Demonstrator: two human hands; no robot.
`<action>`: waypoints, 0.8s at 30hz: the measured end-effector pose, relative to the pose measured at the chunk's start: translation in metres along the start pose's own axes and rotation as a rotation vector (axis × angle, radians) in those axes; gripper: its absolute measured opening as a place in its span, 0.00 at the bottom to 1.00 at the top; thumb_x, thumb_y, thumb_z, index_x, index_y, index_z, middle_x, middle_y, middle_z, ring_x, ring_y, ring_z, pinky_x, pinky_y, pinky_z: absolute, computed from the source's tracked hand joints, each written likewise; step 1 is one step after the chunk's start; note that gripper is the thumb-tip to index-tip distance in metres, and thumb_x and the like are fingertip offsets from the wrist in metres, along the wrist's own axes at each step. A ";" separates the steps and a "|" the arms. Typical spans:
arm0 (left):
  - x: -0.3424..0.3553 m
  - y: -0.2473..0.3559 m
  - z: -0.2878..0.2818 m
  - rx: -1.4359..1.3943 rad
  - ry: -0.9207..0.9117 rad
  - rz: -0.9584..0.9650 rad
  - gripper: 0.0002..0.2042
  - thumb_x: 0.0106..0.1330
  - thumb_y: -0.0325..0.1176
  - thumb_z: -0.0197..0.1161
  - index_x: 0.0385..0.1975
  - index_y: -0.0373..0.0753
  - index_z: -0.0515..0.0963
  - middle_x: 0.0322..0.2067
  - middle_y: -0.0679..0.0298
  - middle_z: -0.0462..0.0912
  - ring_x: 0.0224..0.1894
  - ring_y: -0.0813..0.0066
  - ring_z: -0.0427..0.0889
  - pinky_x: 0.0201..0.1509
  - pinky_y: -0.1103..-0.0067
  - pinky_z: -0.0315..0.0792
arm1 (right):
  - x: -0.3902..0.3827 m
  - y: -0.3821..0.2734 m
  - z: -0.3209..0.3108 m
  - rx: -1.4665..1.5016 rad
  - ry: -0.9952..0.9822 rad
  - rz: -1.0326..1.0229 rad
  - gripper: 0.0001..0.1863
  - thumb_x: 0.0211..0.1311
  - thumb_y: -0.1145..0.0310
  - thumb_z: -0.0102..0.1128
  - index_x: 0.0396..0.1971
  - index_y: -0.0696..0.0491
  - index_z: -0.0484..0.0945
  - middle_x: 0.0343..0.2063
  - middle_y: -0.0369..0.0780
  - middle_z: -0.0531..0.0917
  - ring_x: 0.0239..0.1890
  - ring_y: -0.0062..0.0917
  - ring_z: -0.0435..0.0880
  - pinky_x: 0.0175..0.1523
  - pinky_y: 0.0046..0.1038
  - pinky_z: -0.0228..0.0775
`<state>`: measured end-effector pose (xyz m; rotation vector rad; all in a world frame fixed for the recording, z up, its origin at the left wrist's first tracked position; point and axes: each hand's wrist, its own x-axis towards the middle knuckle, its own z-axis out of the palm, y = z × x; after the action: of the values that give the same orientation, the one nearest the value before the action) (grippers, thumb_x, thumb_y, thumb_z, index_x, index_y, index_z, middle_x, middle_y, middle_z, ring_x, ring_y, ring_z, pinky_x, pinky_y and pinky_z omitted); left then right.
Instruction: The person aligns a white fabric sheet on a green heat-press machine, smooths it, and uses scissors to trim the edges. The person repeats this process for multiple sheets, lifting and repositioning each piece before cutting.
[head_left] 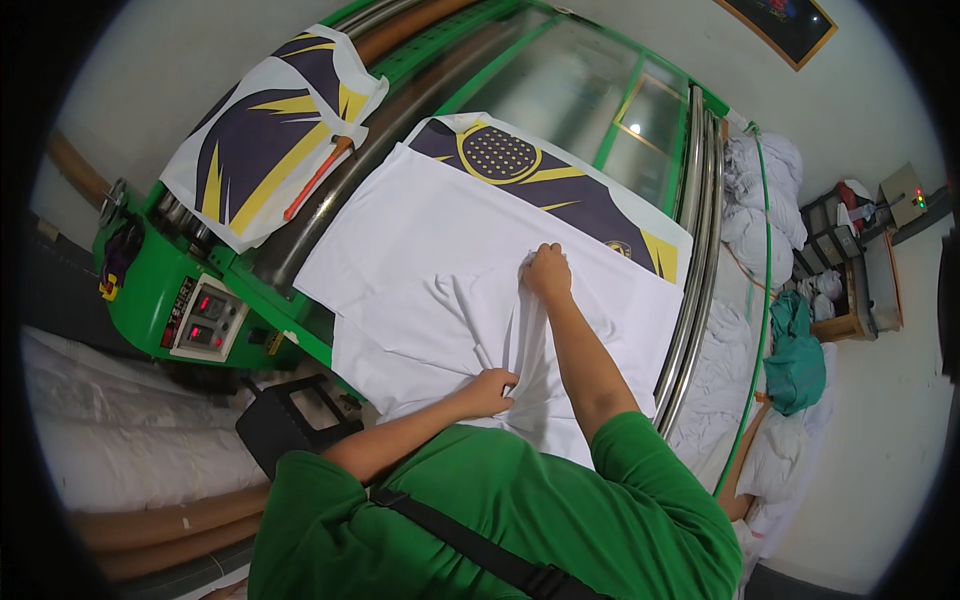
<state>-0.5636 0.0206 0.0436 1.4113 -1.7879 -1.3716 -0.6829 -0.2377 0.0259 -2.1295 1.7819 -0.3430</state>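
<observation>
We pinch a creased fold of smooth white fabric (390, 230) in the fingers of our left hand (488, 393), on the near side; our right hand (547, 270) has its fingers gathered on the cloth farther off. It overlaps a purple, yellow and white printed sheet (590, 217) on the green-bodied metal machine (140, 280). Far left, a long orange-handled tool (318, 180) rests on another patterned sheet (230, 150).

Green short-sleeved shirt (520, 490), black strap (460, 536) slantwise across it, perhaps with a buckle (547, 579).
</observation>
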 end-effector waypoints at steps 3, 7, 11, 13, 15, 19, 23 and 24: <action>0.008 -0.010 0.001 0.060 0.028 0.095 0.15 0.57 0.35 0.70 0.40 0.30 0.82 0.28 0.46 0.83 0.30 0.53 0.85 0.38 0.64 0.77 | 0.011 -0.010 -0.013 -0.068 0.003 0.039 0.18 0.58 0.65 0.64 0.44 0.60 0.85 0.46 0.52 0.85 0.51 0.51 0.86 0.56 0.45 0.80; 0.009 0.000 -0.008 0.008 -0.022 -0.019 0.14 0.57 0.35 0.69 0.37 0.30 0.82 0.31 0.44 0.84 0.35 0.48 0.86 0.41 0.61 0.78 | 0.043 0.024 -0.030 0.069 0.012 0.051 0.14 0.59 0.66 0.63 0.37 0.62 0.87 0.38 0.53 0.89 0.42 0.44 0.91 0.49 0.42 0.85; -0.001 0.011 -0.015 0.064 0.087 -0.060 0.13 0.57 0.33 0.67 0.35 0.29 0.82 0.35 0.43 0.84 0.40 0.43 0.85 0.47 0.59 0.78 | 0.053 0.040 -0.075 0.423 0.014 0.180 0.12 0.60 0.70 0.62 0.35 0.64 0.86 0.34 0.52 0.90 0.30 0.33 0.93 0.32 0.34 0.84; -0.002 0.009 -0.014 0.125 0.159 -0.024 0.12 0.57 0.30 0.65 0.37 0.29 0.82 0.39 0.43 0.85 0.45 0.42 0.84 0.52 0.58 0.78 | 0.040 0.035 -0.112 0.542 0.092 0.132 0.11 0.60 0.71 0.61 0.35 0.64 0.86 0.34 0.52 0.89 0.31 0.36 0.92 0.35 0.35 0.84; -0.003 0.007 -0.016 0.162 0.214 0.027 0.09 0.58 0.28 0.63 0.36 0.30 0.81 0.40 0.44 0.83 0.45 0.41 0.83 0.52 0.57 0.77 | 0.026 0.043 -0.144 0.443 0.190 -0.013 0.10 0.59 0.72 0.62 0.35 0.63 0.86 0.34 0.52 0.89 0.33 0.40 0.91 0.38 0.36 0.83; -0.006 0.013 -0.018 0.213 0.201 0.057 0.06 0.60 0.24 0.59 0.35 0.31 0.80 0.42 0.44 0.80 0.46 0.40 0.81 0.53 0.55 0.76 | -0.009 0.056 -0.193 -0.025 0.382 -0.218 0.08 0.57 0.73 0.63 0.34 0.60 0.86 0.32 0.54 0.87 0.37 0.48 0.88 0.46 0.40 0.81; -0.004 0.018 -0.016 0.238 0.088 0.083 0.08 0.62 0.21 0.57 0.38 0.31 0.81 0.43 0.43 0.80 0.48 0.39 0.81 0.56 0.56 0.76 | -0.041 0.071 -0.213 -0.059 0.413 -0.124 0.11 0.57 0.71 0.62 0.36 0.60 0.87 0.33 0.56 0.87 0.40 0.51 0.87 0.51 0.43 0.80; -0.005 0.020 -0.015 0.232 0.060 0.105 0.09 0.62 0.21 0.56 0.38 0.31 0.81 0.43 0.43 0.80 0.48 0.39 0.81 0.57 0.57 0.76 | -0.051 0.078 -0.216 -0.035 0.412 -0.085 0.12 0.57 0.71 0.62 0.37 0.60 0.87 0.33 0.56 0.87 0.41 0.52 0.87 0.52 0.43 0.80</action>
<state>-0.5582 0.0180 0.0681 1.4338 -2.0026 -1.0857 -0.8479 -0.2228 0.1929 -2.2882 1.9189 -0.8308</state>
